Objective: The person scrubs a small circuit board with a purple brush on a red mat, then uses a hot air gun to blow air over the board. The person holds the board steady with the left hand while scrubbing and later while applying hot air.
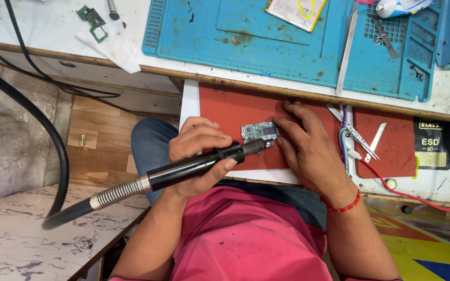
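My left hand (196, 151) grips a black hot-air wand (183, 169) with a metal spring collar and a black hose. The wand's nozzle tip points at a small green circuit board (259, 131). That board lies on a red mat (225, 112) on a pull-out shelf. My right hand (308, 148) rests flat on the mat. Its fingertips press the board's right edge. A red thread band circles that wrist.
A blue work mat (246, 41) covers the bench above, with long metal tweezers (346, 52) and a phone battery (295, 11) on it. More tweezers (358, 136) and red and purple wires lie right of the red mat. Another small green board (92, 20) sits upper left.
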